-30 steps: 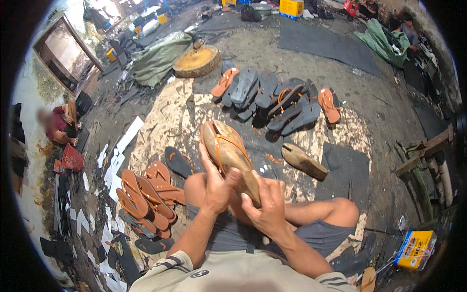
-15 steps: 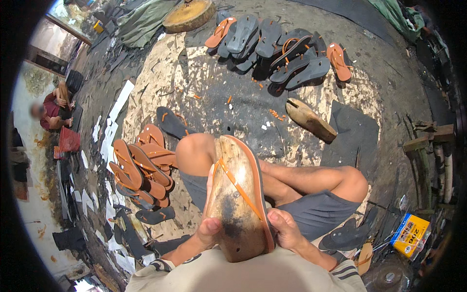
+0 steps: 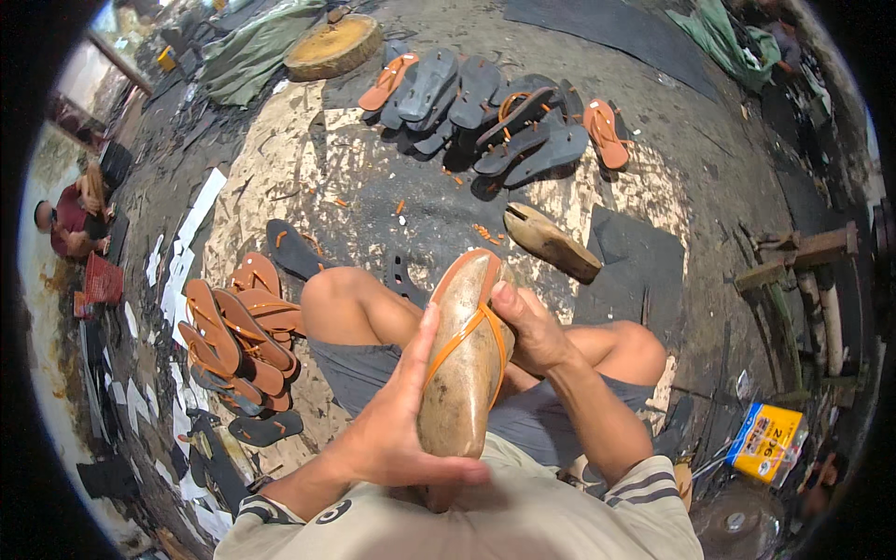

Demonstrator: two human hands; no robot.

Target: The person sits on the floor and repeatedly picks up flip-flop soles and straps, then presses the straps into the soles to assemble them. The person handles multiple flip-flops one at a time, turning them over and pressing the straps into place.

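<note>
A wooden shoe last (image 3: 452, 415) rests between my hands above my lap, toe pointing away from me. Around it fits a flip-flop (image 3: 454, 276), its brown sole edge showing along the toe. The orange thong strap (image 3: 464, 343) lies in a V across the top of the last. My left hand (image 3: 397, 411) is wrapped round the left side and heel end, thumb and fingers spread along the wood. Gripping the right side near the toe is my right hand (image 3: 539, 329), its thumb up and its other fingers partly hidden.
A second wooden last (image 3: 551, 245) lies ahead, beside a dark rubber sheet (image 3: 621, 271). Dark sandals (image 3: 476, 93) are piled farther off, brown ones (image 3: 229, 327) to the left. A round wooden block (image 3: 331, 47) stands far ahead. Another person (image 3: 75, 219) sits at far left.
The last with the flip-flop has turned, its brown edge moving from the right side to the toe's left. My right hand has moved up toward the toe; my left now spans the side and heel.
</note>
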